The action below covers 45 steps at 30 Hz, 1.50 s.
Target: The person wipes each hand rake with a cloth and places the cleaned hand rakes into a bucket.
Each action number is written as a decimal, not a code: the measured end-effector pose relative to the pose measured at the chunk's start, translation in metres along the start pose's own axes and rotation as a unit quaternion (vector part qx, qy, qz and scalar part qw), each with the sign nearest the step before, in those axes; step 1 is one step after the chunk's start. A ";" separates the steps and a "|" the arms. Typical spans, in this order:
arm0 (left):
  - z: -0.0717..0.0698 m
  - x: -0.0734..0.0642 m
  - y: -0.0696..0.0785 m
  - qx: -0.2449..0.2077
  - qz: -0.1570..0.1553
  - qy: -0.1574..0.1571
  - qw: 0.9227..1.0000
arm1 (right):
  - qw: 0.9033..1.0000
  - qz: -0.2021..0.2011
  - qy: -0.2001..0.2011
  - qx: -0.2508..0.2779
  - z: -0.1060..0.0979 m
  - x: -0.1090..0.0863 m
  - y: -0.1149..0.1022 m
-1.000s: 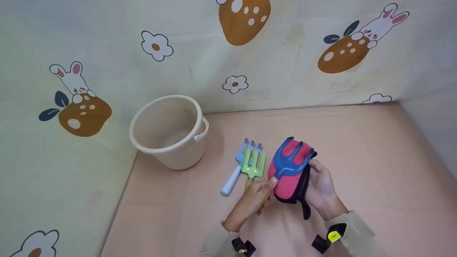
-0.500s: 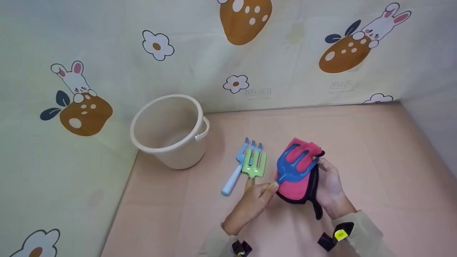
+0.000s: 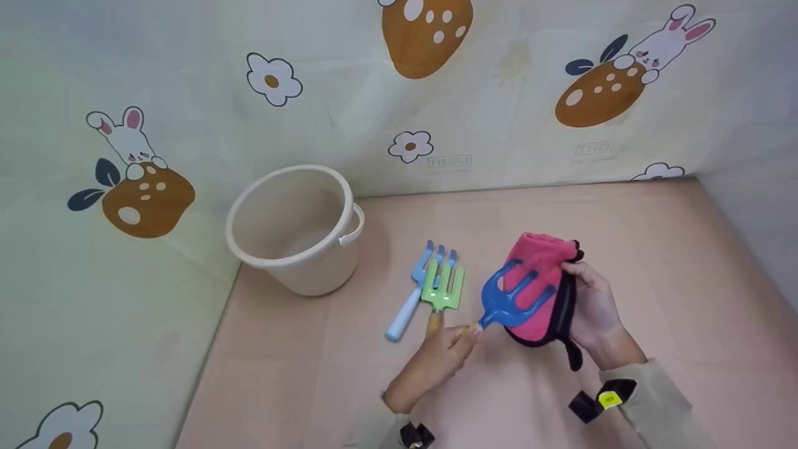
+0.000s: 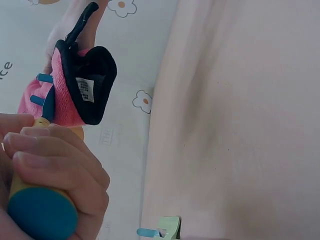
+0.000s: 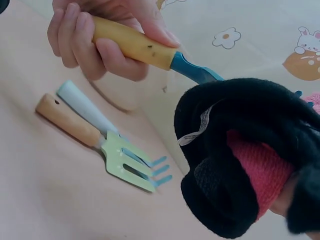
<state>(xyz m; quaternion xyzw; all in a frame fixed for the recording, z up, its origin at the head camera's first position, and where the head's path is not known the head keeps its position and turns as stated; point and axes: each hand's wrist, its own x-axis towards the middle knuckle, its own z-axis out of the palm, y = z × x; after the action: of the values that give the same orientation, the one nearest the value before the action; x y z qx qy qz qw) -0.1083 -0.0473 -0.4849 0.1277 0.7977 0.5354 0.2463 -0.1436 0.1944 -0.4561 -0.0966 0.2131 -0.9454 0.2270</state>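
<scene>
My left hand [image 3: 433, 358] grips a blue hand fork [image 3: 499, 305] by its yellow wooden handle [image 5: 132, 42], fingers curled round it. The fork's tines point up and right, overlapping the pink cloth in the head view. That cloth is a soft pink pouch-like piece [image 3: 539, 268] with black trim, a dangling black strap and a dark lined opening; a white label [image 4: 86, 90] shows inside. My right hand [image 3: 595, 305] holds it by its right edge, thumb on the front, other fingers hidden behind it. In the right wrist view, the black opening [image 5: 210, 210] faces the camera.
A green hand fork [image 3: 444, 296] with a wooden handle lies across a light blue hand rake [image 3: 405, 315], left of my hands. Behind them at the left stands a beige bucket [image 3: 315, 277] with a handle. Patterned walls [image 3: 336, 137] border the pink surface [image 3: 299, 386].
My right hand has moved right and slightly up with the pink cloth piece, away from my left hand. The blue fork tilts further right and now overlaps the cloth's left and lower part.
</scene>
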 end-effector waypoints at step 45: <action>0.007 0.011 0.000 0.058 -0.069 0.061 0.994 | 0.620 -0.194 0.260 -0.715 0.029 -0.008 -0.008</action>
<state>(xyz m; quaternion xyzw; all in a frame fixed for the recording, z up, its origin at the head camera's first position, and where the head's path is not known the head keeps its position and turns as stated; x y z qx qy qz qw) -0.1138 -0.0371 -0.4901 0.0532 0.8479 0.4768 0.2255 -0.1319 0.1941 -0.4278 -0.0177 0.8480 -0.5027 -0.1667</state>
